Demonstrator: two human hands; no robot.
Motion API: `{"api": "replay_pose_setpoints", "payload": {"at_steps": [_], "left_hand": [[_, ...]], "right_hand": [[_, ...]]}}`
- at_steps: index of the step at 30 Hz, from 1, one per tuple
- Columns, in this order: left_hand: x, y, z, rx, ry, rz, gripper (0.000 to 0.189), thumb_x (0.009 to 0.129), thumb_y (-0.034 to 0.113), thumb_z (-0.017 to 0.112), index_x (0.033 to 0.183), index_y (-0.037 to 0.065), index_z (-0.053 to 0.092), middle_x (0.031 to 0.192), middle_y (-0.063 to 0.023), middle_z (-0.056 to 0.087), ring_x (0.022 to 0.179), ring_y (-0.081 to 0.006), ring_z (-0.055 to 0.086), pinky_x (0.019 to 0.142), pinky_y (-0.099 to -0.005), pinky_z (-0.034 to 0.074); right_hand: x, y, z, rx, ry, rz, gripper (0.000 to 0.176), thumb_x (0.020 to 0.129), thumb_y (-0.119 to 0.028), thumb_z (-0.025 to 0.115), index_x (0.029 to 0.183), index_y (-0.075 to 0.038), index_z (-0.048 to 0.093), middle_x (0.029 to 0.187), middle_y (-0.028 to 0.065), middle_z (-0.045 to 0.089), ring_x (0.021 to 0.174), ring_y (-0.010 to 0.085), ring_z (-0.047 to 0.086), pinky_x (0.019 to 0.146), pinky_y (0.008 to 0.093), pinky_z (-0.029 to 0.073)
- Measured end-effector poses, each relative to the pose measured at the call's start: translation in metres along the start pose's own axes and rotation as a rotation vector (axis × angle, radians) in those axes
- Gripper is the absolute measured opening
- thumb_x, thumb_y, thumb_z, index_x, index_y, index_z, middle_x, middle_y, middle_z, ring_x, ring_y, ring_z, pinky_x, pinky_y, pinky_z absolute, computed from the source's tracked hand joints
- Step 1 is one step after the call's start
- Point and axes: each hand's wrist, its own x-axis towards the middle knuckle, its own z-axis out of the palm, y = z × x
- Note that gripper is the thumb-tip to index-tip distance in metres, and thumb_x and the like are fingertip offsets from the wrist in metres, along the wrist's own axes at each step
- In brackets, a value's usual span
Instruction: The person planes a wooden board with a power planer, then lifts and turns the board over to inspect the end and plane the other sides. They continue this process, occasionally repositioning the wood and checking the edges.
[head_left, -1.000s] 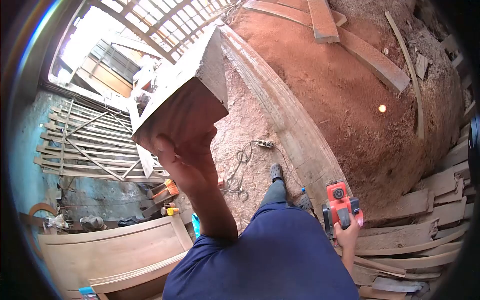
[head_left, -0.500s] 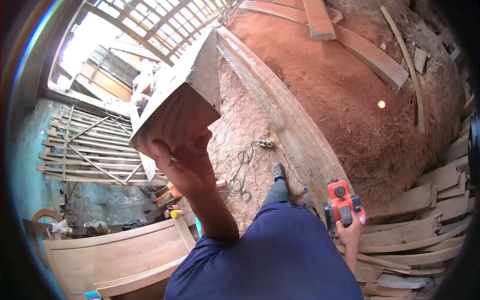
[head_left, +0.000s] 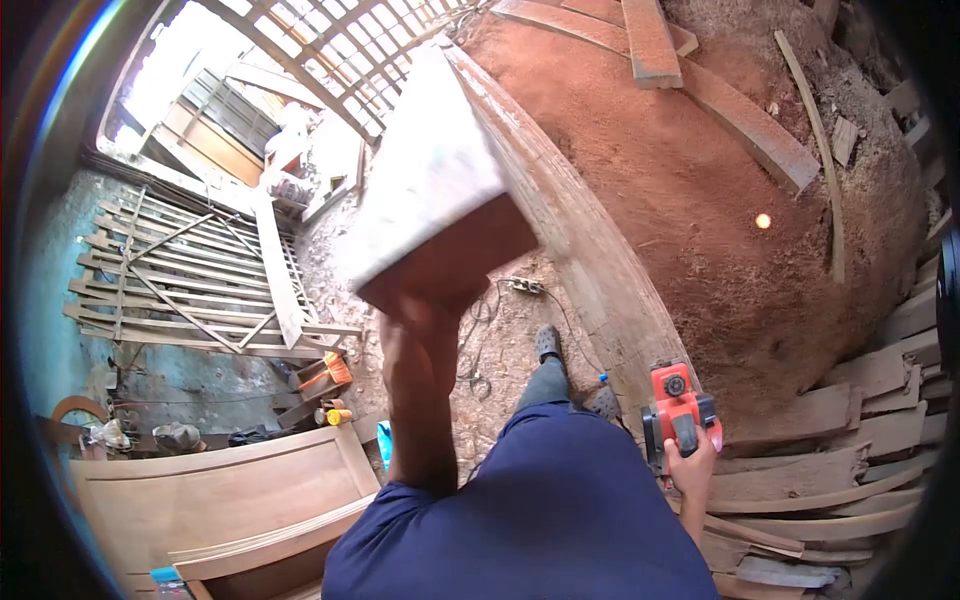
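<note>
My left hand is raised in front of me, gripping the near end of a thick wooden beam. The beam's broad pale face slants up and away from me; its end is in shadow. Fingers wrap against the dark underside, partly hidden and blurred. Down at the right, my right hand is closed around the handle of a red and black electric planer. That planer overlaps the near end of a long wooden plank in this view.
A power cord with a socket strip lies on the shavings-covered floor near my foot. Reddish sawdust is heaped at right, with boards on it. Stacked planks stand low right; a wooden panel is low left.
My left hand and the beam end have swung to the right, and the beam has turned to show more of its pale face. The planer has shifted only slightly in view.
</note>
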Motion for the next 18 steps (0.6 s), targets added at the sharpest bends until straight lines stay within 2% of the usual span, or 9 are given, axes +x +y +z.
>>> {"api": "replay_pose_setpoints", "payload": {"at_steps": [1,3,7,9,11,13,15,17,18], "left_hand": [[-0.015,-0.006,-0.009,0.018,-0.017,-0.172,0.076,0.097,0.045,0.062,0.151,0.002,0.031,0.145,-0.0185,0.050,0.130,-0.0326,0.054,0.108,-0.0513,0.045],[-0.032,-0.031,-0.025,-0.291,-0.392,-0.475,0.085,0.088,0.048,0.071,0.146,-0.005,0.038,0.144,-0.0175,0.052,0.130,-0.0295,0.054,0.108,-0.0455,0.046],[-0.082,-0.143,-0.047,-0.226,-0.321,-0.912,0.085,0.082,0.047,0.076,0.139,-0.009,0.045,0.132,-0.0173,0.059,0.121,-0.0265,0.060,0.108,-0.0422,0.046],[-0.096,-0.181,-0.048,-0.205,-0.253,-0.977,0.079,0.083,0.045,0.075,0.137,-0.005,0.049,0.124,-0.0158,0.063,0.114,-0.0253,0.062,0.102,-0.0385,0.048],[-0.089,-0.209,-0.046,0.163,-0.500,-1.084,0.081,0.077,0.053,0.078,0.131,-0.004,0.055,0.119,-0.0142,0.064,0.108,-0.0241,0.063,0.095,-0.0359,0.049],[-0.073,-0.228,-0.056,0.742,-0.932,-0.973,0.094,0.065,0.068,0.082,0.112,-0.011,0.062,0.096,-0.0157,0.070,0.087,-0.0220,0.069,0.073,-0.0375,0.055],[-0.068,-0.231,-0.059,1.216,-1.028,-0.716,0.095,0.058,0.070,0.085,0.107,-0.009,0.064,0.090,-0.0170,0.070,0.083,-0.0227,0.069,0.073,-0.0359,0.055],[-0.064,-0.229,-0.059,1.175,-1.095,-0.823,0.085,0.066,0.063,0.086,0.109,-0.008,0.065,0.095,-0.0189,0.071,0.091,-0.0265,0.071,0.082,-0.0343,0.056],[-0.068,-0.228,-0.059,0.921,-1.253,-0.865,0.078,0.071,0.058,0.084,0.112,-0.006,0.065,0.100,-0.0191,0.072,0.095,-0.0281,0.071,0.085,-0.0355,0.056]], "right_hand": [[-0.001,0.000,-0.001,0.037,-0.009,0.011,0.030,0.072,-0.018,0.075,0.093,0.000,0.063,0.079,0.0197,0.064,0.076,0.0378,0.063,0.074,0.0448,0.050],[-0.002,0.006,0.000,0.039,0.010,-0.001,0.030,0.074,-0.019,0.076,0.095,0.001,0.065,0.078,0.0160,0.064,0.073,0.0309,0.062,0.073,0.0428,0.050],[-0.013,-0.008,-0.006,0.102,0.124,-0.054,0.032,0.078,-0.018,0.075,0.101,0.002,0.066,0.078,0.0096,0.063,0.072,0.0238,0.060,0.072,0.0419,0.050],[-0.020,-0.020,-0.011,0.070,0.192,-0.060,0.032,0.079,-0.018,0.074,0.103,0.002,0.066,0.078,0.0074,0.062,0.072,0.0218,0.060,0.072,0.0409,0.050],[-0.026,-0.040,-0.027,0.239,0.095,0.240,0.035,0.081,-0.018,0.074,0.108,0.003,0.065,0.081,0.0059,0.062,0.076,0.0202,0.060,0.074,0.0377,0.050],[-0.033,-0.050,-0.034,0.238,0.076,0.271,0.036,0.083,-0.019,0.074,0.111,0.003,0.065,0.085,0.0058,0.062,0.080,0.0187,0.060,0.078,0.0348,0.049],[-0.034,-0.045,-0.036,0.208,0.177,0.139,0.038,0.083,-0.020,0.076,0.111,0.003,0.065,0.090,0.0066,0.063,0.085,0.0182,0.059,0.081,0.0333,0.048],[-0.035,-0.060,-0.042,0.155,0.198,0.104,0.039,0.083,-0.021,0.077,0.112,0.003,0.064,0.093,0.0065,0.064,0.086,0.0183,0.059,0.082,0.0328,0.047],[-0.036,-0.063,-0.042,0.209,0.220,0.097,0.040,0.083,-0.021,0.078,0.112,0.003,0.064,0.093,0.0071,0.064,0.088,0.0188,0.059,0.083,0.0329,0.047]]}}
